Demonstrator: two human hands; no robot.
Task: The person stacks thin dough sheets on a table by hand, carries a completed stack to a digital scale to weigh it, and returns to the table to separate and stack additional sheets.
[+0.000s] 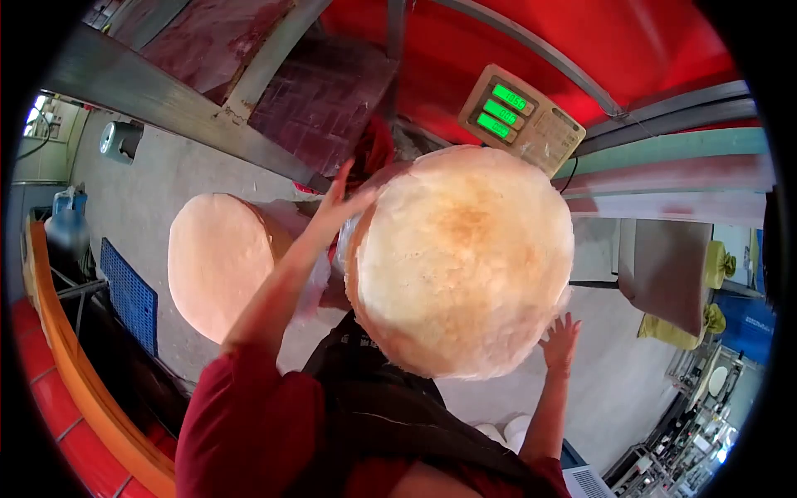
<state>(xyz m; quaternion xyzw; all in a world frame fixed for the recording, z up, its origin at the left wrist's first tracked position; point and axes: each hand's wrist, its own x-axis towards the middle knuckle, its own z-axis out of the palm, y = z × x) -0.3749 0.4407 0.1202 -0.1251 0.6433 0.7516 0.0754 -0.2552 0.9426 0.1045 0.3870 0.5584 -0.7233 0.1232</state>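
Observation:
A large round pale block (461,261), browned on top, fills the middle of the view, in front of a scale display (523,116) with green digits. At the block's upper left edge is my left hand (344,199), its fingers apart. My right hand (561,342) is by the block's lower right edge with the fingers spread; whether it touches the block is unclear. Another pale round block (220,266) lies to the left, partly behind my left forearm. What supports the large block is hidden.
A metal beam (174,100) crosses the upper left. Blue plastic grating (129,297) and an orange rail (83,382) are at the left. Yellowish bags (677,330) and a cluttered rack (693,407) are at the right. White footwear (516,430) shows below.

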